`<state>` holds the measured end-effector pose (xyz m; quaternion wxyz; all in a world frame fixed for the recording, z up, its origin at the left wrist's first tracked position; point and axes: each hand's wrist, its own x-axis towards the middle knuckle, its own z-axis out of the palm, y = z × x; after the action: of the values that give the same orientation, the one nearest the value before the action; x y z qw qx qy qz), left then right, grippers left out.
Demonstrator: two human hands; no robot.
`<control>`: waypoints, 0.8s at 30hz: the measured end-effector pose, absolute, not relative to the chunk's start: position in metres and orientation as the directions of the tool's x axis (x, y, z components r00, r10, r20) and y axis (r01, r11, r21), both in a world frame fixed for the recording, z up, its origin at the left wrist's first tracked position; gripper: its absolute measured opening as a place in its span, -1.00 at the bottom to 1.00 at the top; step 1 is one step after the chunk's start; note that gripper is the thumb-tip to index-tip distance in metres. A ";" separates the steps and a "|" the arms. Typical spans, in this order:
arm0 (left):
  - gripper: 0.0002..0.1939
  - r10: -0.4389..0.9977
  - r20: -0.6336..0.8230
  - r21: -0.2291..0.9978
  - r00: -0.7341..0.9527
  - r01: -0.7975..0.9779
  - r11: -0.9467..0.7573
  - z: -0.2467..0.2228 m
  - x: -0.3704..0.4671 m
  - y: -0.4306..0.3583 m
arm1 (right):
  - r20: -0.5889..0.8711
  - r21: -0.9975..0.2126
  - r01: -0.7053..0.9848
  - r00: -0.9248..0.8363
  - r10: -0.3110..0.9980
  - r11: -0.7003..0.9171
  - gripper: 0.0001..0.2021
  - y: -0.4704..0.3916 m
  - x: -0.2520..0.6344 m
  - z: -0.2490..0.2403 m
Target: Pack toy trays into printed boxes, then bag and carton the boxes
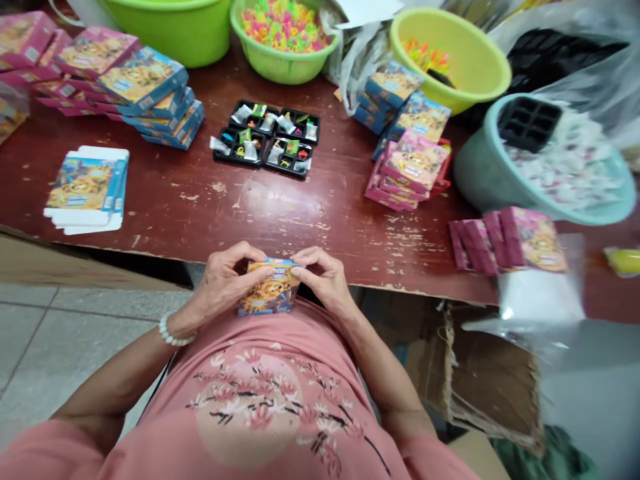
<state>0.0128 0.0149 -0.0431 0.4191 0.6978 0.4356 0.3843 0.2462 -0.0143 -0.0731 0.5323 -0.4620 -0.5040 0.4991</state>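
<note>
Between my two hands is a small blue and yellow printed box, held at the table's front edge against my shirt. My left hand grips its upper left corner with thumb and fingers. On the upper right corner, the fingers of my right hand are closed in the same way. Beyond them on the table lie several black compartment trays with small colourful toys and white sachets in them. Flat blue cartons lie stacked at the left.
Blue boxes and pink boxes are piled at the back left. More pink boxes stand to the right. A green basket, a yellow-green basin and a light blue tub line the back and right of the red table.
</note>
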 end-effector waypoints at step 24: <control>-0.70 0.779 0.542 0.720 0.316 0.302 -0.624 -0.008 0.012 0.041 | 0.414 -0.907 0.318 0.541 0.732 0.278 -0.82 -0.008 0.342 -0.026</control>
<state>0.0117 0.0409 -0.0082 0.2544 0.7701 0.3510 0.4680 0.3420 -0.0077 -0.0262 0.6589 -0.5799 -0.4525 0.1573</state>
